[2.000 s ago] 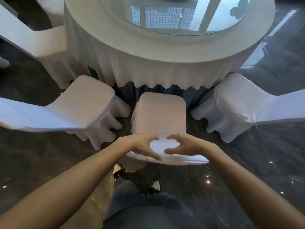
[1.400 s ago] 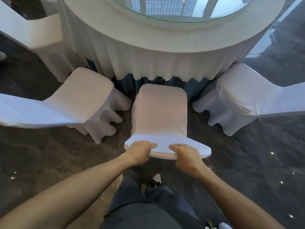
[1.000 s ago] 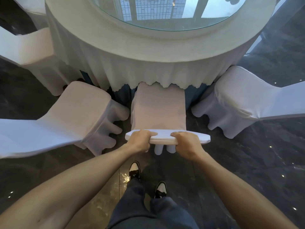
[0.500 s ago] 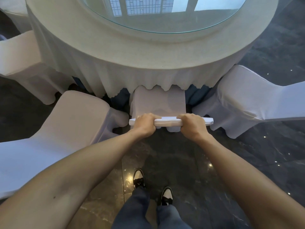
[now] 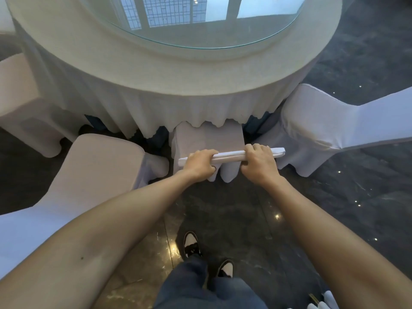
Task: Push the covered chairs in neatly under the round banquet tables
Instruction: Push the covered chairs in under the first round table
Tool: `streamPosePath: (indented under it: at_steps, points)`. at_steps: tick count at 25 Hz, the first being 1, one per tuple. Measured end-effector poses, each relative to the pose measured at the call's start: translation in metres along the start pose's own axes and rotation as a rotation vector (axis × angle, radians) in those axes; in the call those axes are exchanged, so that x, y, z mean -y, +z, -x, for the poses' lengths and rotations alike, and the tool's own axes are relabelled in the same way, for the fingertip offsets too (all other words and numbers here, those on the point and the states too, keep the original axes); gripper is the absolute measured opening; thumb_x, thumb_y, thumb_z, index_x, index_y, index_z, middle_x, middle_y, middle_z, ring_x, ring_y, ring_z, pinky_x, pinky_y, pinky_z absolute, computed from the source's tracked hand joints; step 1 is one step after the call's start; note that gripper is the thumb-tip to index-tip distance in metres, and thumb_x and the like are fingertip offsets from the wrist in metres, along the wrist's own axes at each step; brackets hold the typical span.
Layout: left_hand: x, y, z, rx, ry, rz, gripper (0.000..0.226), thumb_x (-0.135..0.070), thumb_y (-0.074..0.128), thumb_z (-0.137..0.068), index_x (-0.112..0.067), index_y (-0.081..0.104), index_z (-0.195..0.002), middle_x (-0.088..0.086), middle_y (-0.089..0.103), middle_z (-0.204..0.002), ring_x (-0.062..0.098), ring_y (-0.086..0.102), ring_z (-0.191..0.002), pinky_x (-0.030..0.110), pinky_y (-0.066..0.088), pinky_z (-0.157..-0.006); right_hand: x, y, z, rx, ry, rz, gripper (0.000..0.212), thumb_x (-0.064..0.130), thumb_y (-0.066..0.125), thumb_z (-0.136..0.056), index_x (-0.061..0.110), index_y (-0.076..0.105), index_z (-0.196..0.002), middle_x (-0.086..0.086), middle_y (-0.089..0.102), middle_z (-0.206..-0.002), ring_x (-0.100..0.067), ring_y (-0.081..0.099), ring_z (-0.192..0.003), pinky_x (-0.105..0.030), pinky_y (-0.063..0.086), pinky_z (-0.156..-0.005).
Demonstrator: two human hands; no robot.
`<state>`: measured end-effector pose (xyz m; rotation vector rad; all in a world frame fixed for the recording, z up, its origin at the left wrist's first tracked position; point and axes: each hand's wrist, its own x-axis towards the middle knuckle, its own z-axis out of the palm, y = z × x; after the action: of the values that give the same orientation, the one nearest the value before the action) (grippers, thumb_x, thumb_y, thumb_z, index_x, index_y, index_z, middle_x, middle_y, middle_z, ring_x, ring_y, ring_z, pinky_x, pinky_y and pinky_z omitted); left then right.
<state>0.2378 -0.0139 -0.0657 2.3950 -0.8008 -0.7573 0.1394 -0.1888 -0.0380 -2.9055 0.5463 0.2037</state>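
Observation:
A white-covered chair [image 5: 209,137] stands straight ahead of me, its seat partly under the hanging skirt of the round banquet table [image 5: 156,74]. My left hand [image 5: 200,163] and my right hand [image 5: 259,162] both grip the top edge of its backrest [image 5: 229,156], side by side. The front of the seat is hidden by the tablecloth folds. A round glass plate [image 5: 200,23] lies on the tabletop and reflects windows.
A covered chair [image 5: 95,175] on the left and another [image 5: 323,123] on the right stand angled out from the table. A further chair [image 5: 20,103] is at the far left. Dark polished stone floor [image 5: 345,208] lies around; my feet [image 5: 194,244] are below.
Both hands took hold of the backrest top and the chair slid forward, its seat going under the tablecloth skirt. I stepped closer to the table.

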Motion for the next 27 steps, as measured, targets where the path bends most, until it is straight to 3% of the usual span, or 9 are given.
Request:
streamPosePath:
  at_steps: [4,7,11,14,20,27]
  points:
    - [0.005,-0.005,0.029,-0.049,0.056,-0.001,0.065,-0.02,0.072,-0.083,-0.021,0.045,-0.142,0.003,0.056,-0.131,0.019,0.054,-0.113,0.038,0.048,-0.097,0.018,-0.008,0.023,0.106,0.016,0.038,0.055,0.026,0.061,-0.083,0.012,0.041,-0.132,-0.012,0.047,-0.129,-0.033,0.038,-0.124,-0.049,0.036,-0.107]
    - [0.012,-0.02,0.058,-0.012,0.08,0.016,0.065,-0.026,0.069,-0.086,-0.022,0.042,-0.146,0.003,0.052,-0.139,0.018,0.054,-0.117,0.033,0.047,-0.096,0.038,-0.022,0.044,0.193,0.015,0.018,0.075,0.036,0.061,-0.086,0.016,0.025,-0.148,-0.015,0.03,-0.149,-0.035,0.028,-0.137,-0.052,0.029,-0.113]
    - [0.029,-0.034,0.121,0.0,0.042,-0.017,0.065,-0.03,0.068,-0.088,-0.022,0.041,-0.147,0.002,0.047,-0.147,0.017,0.052,-0.125,0.033,0.045,-0.1,0.074,-0.036,0.084,0.265,-0.06,0.036,0.072,0.046,0.055,-0.091,0.024,0.024,-0.152,-0.01,0.022,-0.159,-0.031,0.024,-0.143,-0.053,0.02,-0.116]
    - [0.048,-0.048,0.186,-0.039,0.027,-0.048,0.065,-0.03,0.069,-0.088,-0.02,0.041,-0.147,0.003,0.051,-0.144,0.018,0.055,-0.12,0.035,0.048,-0.099,0.111,-0.039,0.123,0.235,-0.108,0.02,0.069,0.051,0.05,-0.093,0.026,0.025,-0.152,-0.009,0.022,-0.16,-0.03,0.022,-0.144,-0.053,0.016,-0.117]
    - [0.099,-0.096,0.307,-0.13,0.022,-0.098,0.067,-0.03,0.069,-0.088,-0.016,0.041,-0.147,0.005,0.05,-0.145,0.021,0.048,-0.129,0.03,0.04,-0.098,0.206,-0.037,0.188,0.206,-0.21,-0.019,0.069,0.055,0.046,-0.094,0.028,0.022,-0.153,-0.01,0.017,-0.161,-0.031,0.016,-0.147,-0.056,0.012,-0.117]
    - [0.195,-0.159,0.391,-0.333,0.021,-0.194,0.084,-0.047,0.069,-0.084,-0.019,0.028,-0.153,0.005,0.036,-0.155,0.022,0.032,-0.142,0.047,0.033,-0.113,0.348,-0.025,0.213,0.031,-0.28,-0.105,0.082,0.053,0.052,-0.093,0.021,0.009,-0.155,-0.018,0.004,-0.161,-0.035,0.01,-0.147,-0.05,0.015,-0.117]
